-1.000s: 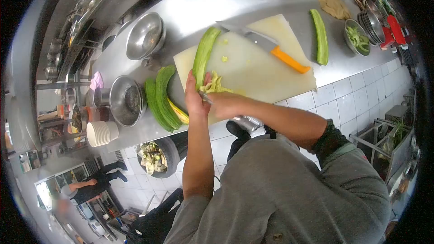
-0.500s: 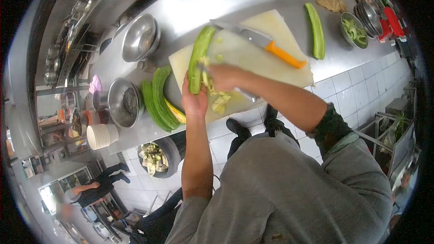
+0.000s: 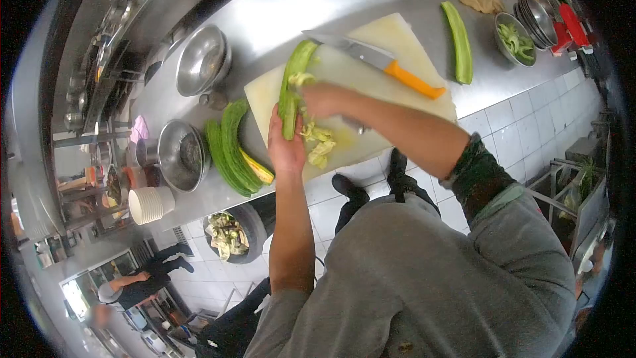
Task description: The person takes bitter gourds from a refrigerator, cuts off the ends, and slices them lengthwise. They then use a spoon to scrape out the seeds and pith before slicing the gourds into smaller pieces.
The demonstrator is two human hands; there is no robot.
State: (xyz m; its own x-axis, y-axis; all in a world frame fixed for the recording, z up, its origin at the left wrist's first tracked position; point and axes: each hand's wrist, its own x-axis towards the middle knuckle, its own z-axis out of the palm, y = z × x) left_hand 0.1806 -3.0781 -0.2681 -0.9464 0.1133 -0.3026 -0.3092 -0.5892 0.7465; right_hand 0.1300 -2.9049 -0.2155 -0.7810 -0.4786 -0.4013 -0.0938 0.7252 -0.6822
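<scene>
My left hand (image 3: 287,149) grips the lower end of a halved green gourd (image 3: 296,73) over the left part of the white cutting board (image 3: 265,89). Against the gourd's cut face is my right hand (image 3: 324,101), closed and blurred, around something I cannot make out. Pale scraps (image 3: 320,149) of gourd flesh lie below, near the board's front edge. A knife with an orange handle (image 3: 414,79) rests on the board to the right. Another halved gourd (image 3: 458,43) lies right of the board, and whole green gourds (image 3: 232,149) lie to its left.
Steel bowls (image 3: 203,59) and stacked paper cups (image 3: 150,205) stand at the left of the steel table. A bowl of green slices (image 3: 515,41) is at the right. Below the table is a bin of peelings (image 3: 228,235). Another person (image 3: 149,278) is at the lower left.
My right hand has moved slightly up along the gourd, and more pale flesh is bunched beside its fingers. The gourd is turned a little in my left hand. The whole view has shifted slightly.
</scene>
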